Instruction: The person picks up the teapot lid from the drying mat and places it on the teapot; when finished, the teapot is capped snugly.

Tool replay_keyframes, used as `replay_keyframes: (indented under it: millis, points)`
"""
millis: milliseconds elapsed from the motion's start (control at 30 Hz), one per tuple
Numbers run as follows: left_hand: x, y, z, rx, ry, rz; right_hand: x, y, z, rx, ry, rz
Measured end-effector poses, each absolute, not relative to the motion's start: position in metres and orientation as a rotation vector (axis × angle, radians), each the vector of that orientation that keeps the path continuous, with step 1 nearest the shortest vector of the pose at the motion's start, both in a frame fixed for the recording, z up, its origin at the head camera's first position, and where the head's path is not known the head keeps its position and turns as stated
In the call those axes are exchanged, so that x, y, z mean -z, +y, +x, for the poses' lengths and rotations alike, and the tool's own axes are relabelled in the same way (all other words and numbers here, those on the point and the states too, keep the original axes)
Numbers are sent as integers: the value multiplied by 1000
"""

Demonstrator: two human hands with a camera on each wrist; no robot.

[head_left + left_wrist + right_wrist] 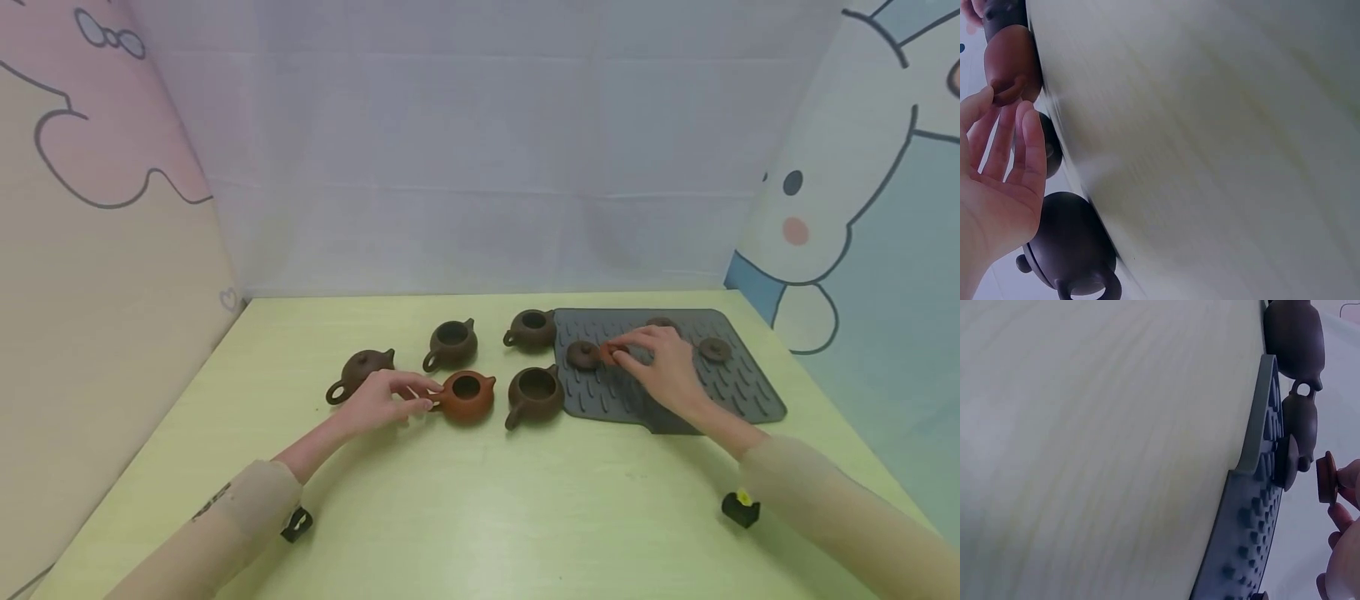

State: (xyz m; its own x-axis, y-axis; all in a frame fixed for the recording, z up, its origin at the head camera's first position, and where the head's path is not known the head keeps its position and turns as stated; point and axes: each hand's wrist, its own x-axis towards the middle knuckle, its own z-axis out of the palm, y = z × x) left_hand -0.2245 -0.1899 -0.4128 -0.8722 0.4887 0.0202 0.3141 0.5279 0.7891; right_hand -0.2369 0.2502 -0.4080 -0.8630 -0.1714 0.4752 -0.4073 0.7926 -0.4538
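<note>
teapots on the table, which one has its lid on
The dark brown teapot farthest left, near the left hand: a knobbed lid covers it, while the other four, including the reddish teapot, have open mouths.

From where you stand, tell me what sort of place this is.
Probably a staged tabletop workspace: a plain backdrop and cartoon-printed side panels border the table on three sides, and teapots sit beside a grey mat.

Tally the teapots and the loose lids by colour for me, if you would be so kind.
Dark brown teapots, one lidded: 4
Reddish teapot: 1
Dark brown loose lids: 3
Reddish loose lid: 1
Total: 9
</note>
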Motion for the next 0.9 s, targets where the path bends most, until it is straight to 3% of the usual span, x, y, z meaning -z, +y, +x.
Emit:
replay_keyframes:
  millis: [900]
  points:
    - [413,-189,-223,-1246,2582,672,389,147,-242,-989,-2519,707]
